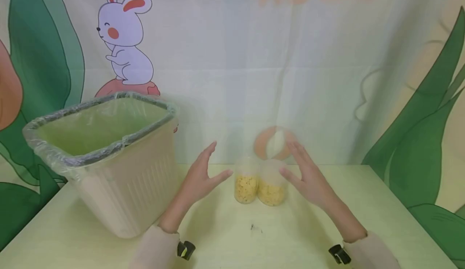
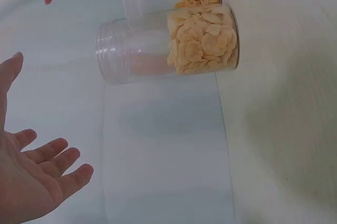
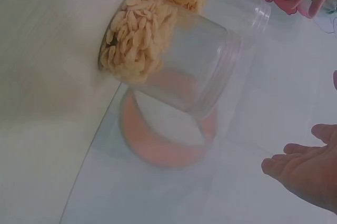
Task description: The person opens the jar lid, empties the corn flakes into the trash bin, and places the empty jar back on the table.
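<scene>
Two clear jars stand side by side on the table, each partly filled with pale yellow flakes. The left jar (image 1: 246, 188) looks slimmer, the right jar (image 1: 271, 190) wider. To the left of them my left hand (image 1: 203, 178) is held up, fingers spread and thumb toward the left jar. My right hand (image 1: 308, 180) is raised on the other side, its thumb overlapping the edge of the right jar in the head view. In the left wrist view, a gap separates the left hand (image 2: 37, 176) from the near jar (image 2: 168, 45). The right wrist view has the right hand (image 3: 310, 166) apart from its jar (image 3: 163, 50).
A beige bin (image 1: 130, 180) lined with a clear plastic bag stands on the table (image 1: 232, 240) at the left. Small dark marks (image 1: 253, 227) show on the tabletop before the jars. Behind hangs a curtain (image 1: 225, 67) printed with a rabbit and leaves.
</scene>
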Motion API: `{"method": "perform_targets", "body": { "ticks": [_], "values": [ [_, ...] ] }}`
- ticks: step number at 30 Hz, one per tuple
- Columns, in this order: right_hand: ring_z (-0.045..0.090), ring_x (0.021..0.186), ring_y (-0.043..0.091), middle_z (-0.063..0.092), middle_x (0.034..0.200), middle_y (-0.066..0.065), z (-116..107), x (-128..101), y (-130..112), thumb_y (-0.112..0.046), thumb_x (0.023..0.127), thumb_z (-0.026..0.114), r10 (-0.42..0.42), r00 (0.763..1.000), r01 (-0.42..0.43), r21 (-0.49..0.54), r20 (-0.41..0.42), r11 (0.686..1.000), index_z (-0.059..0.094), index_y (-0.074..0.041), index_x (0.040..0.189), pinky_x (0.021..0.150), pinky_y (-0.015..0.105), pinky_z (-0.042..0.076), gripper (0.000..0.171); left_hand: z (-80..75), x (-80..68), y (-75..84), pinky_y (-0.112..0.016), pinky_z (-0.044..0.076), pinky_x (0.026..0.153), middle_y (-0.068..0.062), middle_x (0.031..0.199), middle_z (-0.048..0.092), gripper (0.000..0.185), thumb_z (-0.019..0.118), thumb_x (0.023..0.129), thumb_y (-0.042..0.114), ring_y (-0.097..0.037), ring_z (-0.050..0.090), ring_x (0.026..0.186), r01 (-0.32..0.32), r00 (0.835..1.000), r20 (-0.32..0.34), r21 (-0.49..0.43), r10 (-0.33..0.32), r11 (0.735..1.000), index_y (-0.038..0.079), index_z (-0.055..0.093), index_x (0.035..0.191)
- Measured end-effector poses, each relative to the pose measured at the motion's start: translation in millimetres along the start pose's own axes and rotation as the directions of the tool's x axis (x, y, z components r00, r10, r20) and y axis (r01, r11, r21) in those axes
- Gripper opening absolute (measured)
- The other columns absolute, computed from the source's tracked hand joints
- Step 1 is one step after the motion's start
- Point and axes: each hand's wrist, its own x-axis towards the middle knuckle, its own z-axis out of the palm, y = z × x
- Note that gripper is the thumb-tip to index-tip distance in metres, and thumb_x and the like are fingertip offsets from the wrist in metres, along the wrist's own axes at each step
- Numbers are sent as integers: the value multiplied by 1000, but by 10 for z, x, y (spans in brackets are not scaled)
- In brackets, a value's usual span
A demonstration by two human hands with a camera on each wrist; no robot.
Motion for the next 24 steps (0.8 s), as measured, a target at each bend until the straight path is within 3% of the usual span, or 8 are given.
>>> {"method": "perform_targets", "body": {
  "ticks": [12,18,24],
  "values": [
    [31,129,37,33,142,19,236,-96,-48,-19,89,59,-57,989,71,105,-137,992,34,-2,138,101,58,28,58,219,-13,-76,-50,40,96,-17,136,42,78,71,79,28,-31,42,123,-53,993,-110,-145,37,988,6,29,140],
    [37,125,37,38,139,19,359,-136,-70,-18,87,62,-60,987,81,136,-152,987,40,-2,135,98,56,35,56,283,-8,-99,-48,43,93,-14,132,46,74,73,77,25,-30,46,119,-23,993,-116,-227,-3,974,6,34,137],
    [39,124,34,40,138,19,445,-178,-98,-13,85,64,-55,990,82,207,-131,975,42,1,133,97,44,40,54,302,-3,-60,-46,44,93,-15,131,47,71,74,76,18,-31,46,118,29,994,-96,-301,-61,953,5,36,135]
  ]
}}
